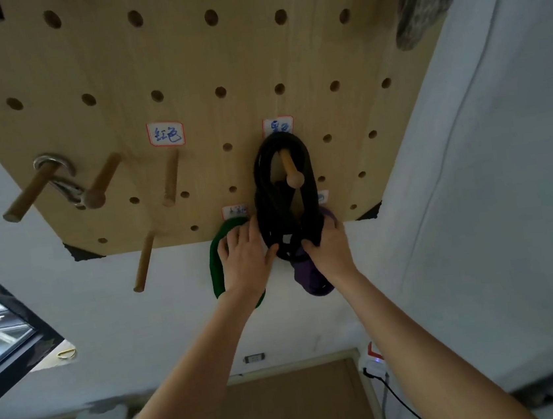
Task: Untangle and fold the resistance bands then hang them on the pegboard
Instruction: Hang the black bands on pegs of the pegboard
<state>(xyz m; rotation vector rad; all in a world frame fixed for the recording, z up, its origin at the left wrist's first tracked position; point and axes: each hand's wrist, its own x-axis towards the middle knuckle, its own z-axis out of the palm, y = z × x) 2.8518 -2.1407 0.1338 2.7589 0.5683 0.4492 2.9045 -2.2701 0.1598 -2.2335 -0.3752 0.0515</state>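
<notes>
1 black band hangs folded over a wooden peg on the pegboard; the right hand grips its lower loops; the left hand, fingers straight, touches its left side, covering a green band; a purple band hangs behind.

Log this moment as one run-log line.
black band: looped over peg | right hand: grips its lower end | left hand: fingers straight, touching it | green band, purple band: hang behind

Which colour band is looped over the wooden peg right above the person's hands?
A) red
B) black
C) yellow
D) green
B: the black band hangs over the peg, with the right hand gripping its lower end and the left hand beside it.
</notes>
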